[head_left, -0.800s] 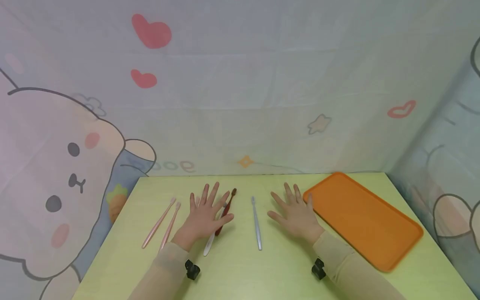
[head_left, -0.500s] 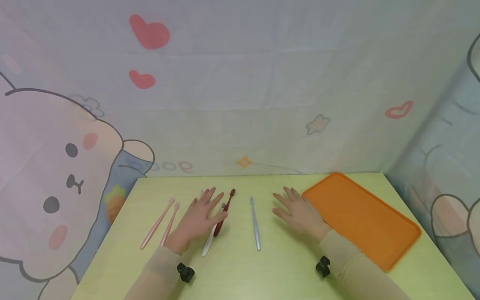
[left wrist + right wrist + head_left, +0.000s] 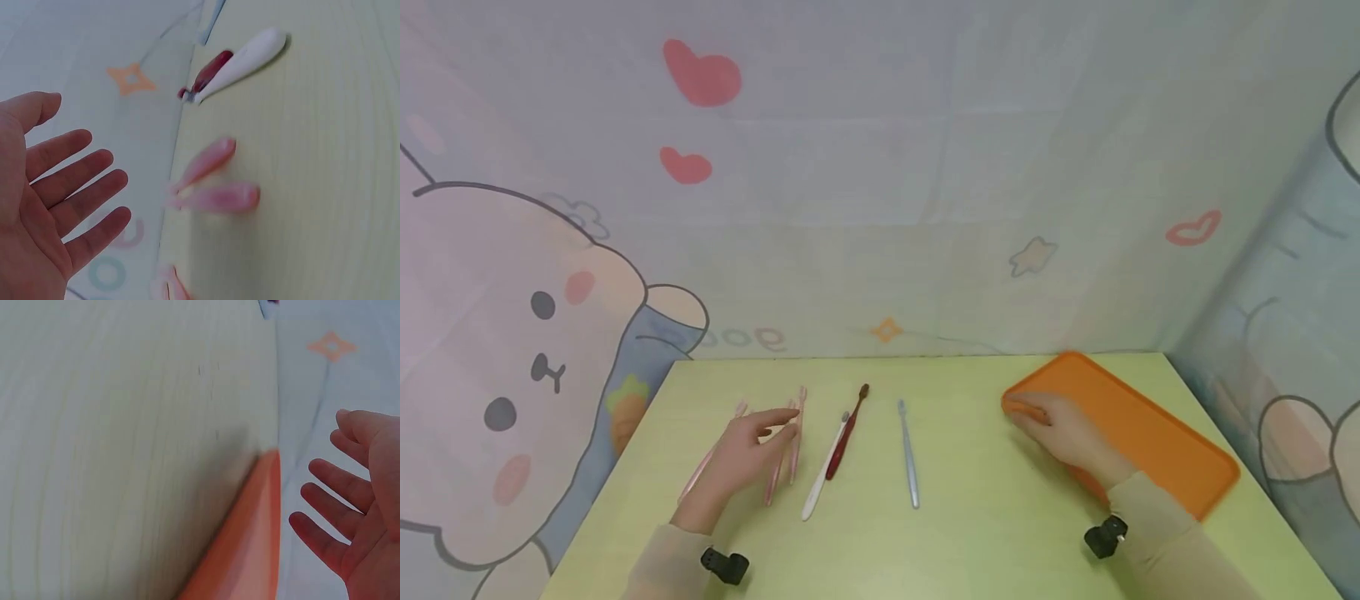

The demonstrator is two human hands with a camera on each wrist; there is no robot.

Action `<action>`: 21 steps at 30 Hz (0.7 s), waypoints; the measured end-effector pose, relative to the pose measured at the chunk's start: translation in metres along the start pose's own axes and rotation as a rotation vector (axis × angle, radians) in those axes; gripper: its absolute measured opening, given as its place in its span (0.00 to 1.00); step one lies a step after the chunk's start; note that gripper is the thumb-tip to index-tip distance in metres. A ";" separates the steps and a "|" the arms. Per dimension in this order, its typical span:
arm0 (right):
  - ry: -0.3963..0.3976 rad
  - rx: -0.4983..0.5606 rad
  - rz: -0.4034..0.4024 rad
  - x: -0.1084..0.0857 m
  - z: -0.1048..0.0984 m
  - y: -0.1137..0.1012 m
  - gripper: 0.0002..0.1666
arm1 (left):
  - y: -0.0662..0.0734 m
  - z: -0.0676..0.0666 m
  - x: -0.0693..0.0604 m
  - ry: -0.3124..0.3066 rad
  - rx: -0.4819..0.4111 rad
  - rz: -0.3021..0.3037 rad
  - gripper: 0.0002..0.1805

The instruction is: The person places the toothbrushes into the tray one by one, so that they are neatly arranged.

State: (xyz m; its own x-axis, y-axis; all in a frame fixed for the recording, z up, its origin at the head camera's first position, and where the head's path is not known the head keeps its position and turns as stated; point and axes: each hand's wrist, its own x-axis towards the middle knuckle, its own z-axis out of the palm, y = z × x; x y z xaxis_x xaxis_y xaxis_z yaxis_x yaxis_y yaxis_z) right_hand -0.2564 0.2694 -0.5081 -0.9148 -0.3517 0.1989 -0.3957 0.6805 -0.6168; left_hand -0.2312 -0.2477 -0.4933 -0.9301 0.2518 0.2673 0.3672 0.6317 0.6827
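Observation:
My left hand (image 3: 741, 458) is over the pink toothbrushes on the left, fingers loosely bent and holding nothing. Its palm and spread fingers show in the left wrist view. Two pink toothbrushes (image 3: 799, 442) lie just right of the hand. Another pink toothbrush (image 3: 692, 482) is partly hidden beneath it. Further right lie a white toothbrush (image 3: 818, 487), a dark red toothbrush (image 3: 846, 442) touching or close to it, and a light blue toothbrush (image 3: 908, 458). My right hand (image 3: 1060, 429) hovers over the left corner of the orange tray (image 3: 1120, 408); no grip on the rim shows.
The light yellow-green table (image 3: 970, 533) bears all of these. A printed cloth (image 3: 865, 167) hangs behind its far edge and along the sides. A black wrist camera (image 3: 726, 567) sits on the left sleeve, another black camera (image 3: 1105, 537) on the right.
Both hands have moved apart: the left hand went left, uncovering two pink toothbrushes, and the right hand went right over the tray's corner. The spread fingers have relaxed.

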 end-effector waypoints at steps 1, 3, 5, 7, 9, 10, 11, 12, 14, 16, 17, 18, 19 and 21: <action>0.009 0.004 0.018 -0.005 -0.006 0.006 0.25 | -0.004 -0.003 -0.003 0.013 0.000 -0.014 0.19; 0.029 0.012 0.060 -0.015 -0.020 0.017 0.27 | -0.010 -0.010 -0.009 0.032 -0.012 -0.043 0.19; 0.060 -0.007 0.092 -0.026 -0.035 0.029 0.29 | -0.017 -0.016 -0.016 0.042 -0.021 -0.081 0.20; 0.097 -0.045 0.121 -0.036 -0.050 0.041 0.31 | -0.024 -0.022 -0.023 0.051 -0.039 -0.124 0.21; 0.138 -0.087 0.157 -0.047 -0.065 0.055 0.31 | -0.031 -0.028 -0.029 0.060 -0.053 -0.154 0.22; 0.153 -0.112 0.183 -0.051 -0.072 0.062 0.31 | -0.034 -0.031 -0.033 0.068 -0.058 -0.166 0.23; 0.170 -0.141 0.214 -0.055 -0.078 0.069 0.31 | -0.038 -0.034 -0.036 0.077 -0.055 -0.175 0.23; 0.178 -0.164 0.247 -0.060 -0.084 0.077 0.32 | -0.042 -0.037 -0.038 0.090 -0.051 -0.187 0.23; 0.191 -0.191 0.314 -0.068 -0.094 0.092 0.32 | -0.050 -0.042 -0.044 0.112 -0.038 -0.204 0.23; 0.198 -0.203 0.374 -0.075 -0.101 0.105 0.32 | -0.058 -0.048 -0.049 0.134 -0.024 -0.228 0.22; 0.201 -0.205 0.396 -0.078 -0.104 0.111 0.33 | -0.062 -0.050 -0.051 0.144 -0.019 -0.239 0.21; 0.201 -0.206 0.413 -0.081 -0.106 0.116 0.33 | -0.065 -0.052 -0.053 0.155 -0.021 -0.249 0.21; 0.200 -0.207 0.426 -0.084 -0.109 0.119 0.33 | -0.068 -0.055 -0.055 0.163 -0.023 -0.258 0.21; 0.203 -0.222 0.431 -0.087 -0.113 0.125 0.31 | -0.070 -0.058 -0.058 0.176 -0.027 -0.276 0.21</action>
State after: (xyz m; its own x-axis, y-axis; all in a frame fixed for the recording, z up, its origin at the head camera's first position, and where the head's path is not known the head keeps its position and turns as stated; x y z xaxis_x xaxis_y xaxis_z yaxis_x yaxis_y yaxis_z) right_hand -0.2355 0.4571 -0.5166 -0.9870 0.1073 0.1199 0.0327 0.8632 -0.5037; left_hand -0.2031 -0.3497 -0.5173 -0.9817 -0.0587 0.1813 0.1027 0.6384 0.7628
